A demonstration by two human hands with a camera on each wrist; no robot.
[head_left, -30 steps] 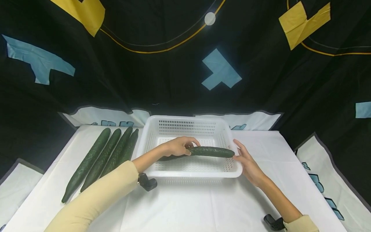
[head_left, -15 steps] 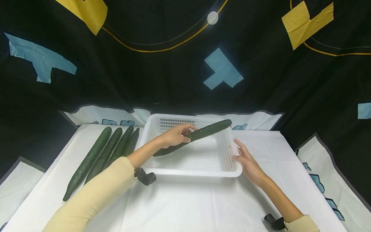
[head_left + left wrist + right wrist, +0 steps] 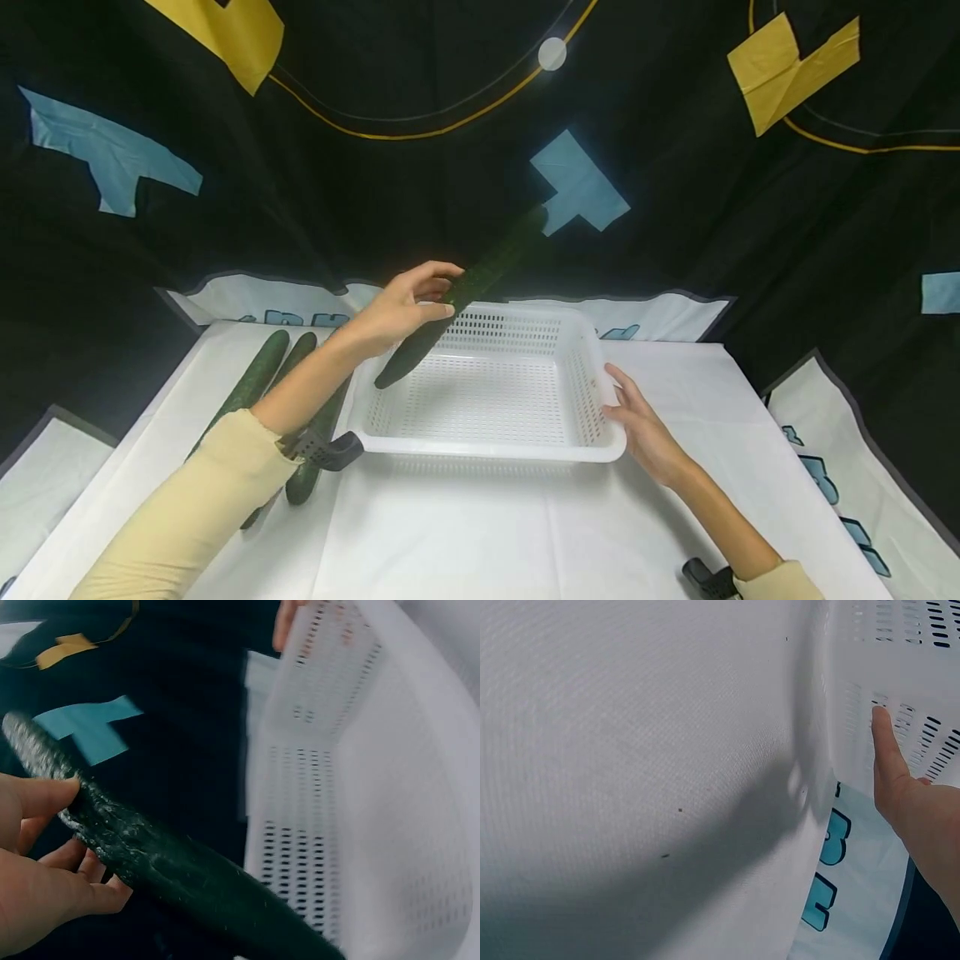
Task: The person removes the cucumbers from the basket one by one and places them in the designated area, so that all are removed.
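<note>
A long dark green cucumber (image 3: pixel 420 352) slants up over the left and back part of a white perforated plastic basket (image 3: pixel 487 452). My left hand (image 3: pixel 390 317) pinches it between thumb and fingers; the left wrist view shows the grip on the cucumber (image 3: pixel 187 866) close up. At the basket's right side, my right hand (image 3: pixel 651 437) lies against the outer wall with its fingers extended. In the right wrist view, one straight digit of that hand (image 3: pixel 922 810) touches the wall. Several more cucumbers (image 3: pixel 251 383) lie on the table left of the basket, partly hidden by my left arm.
A white cloth covers the table (image 3: pixel 480 533). Behind it hangs a black curtain (image 3: pixel 390 200) with blue and yellow patches. Printed white cloth borders (image 3: pixel 840 467) hang beyond the table's sides and back. Each wrist wears a dark camera mount (image 3: pixel 333 452).
My left hand has raised the cucumber out of the basket, moving up and left and tilting its far end upward. The right hand and basket have stayed put.
</note>
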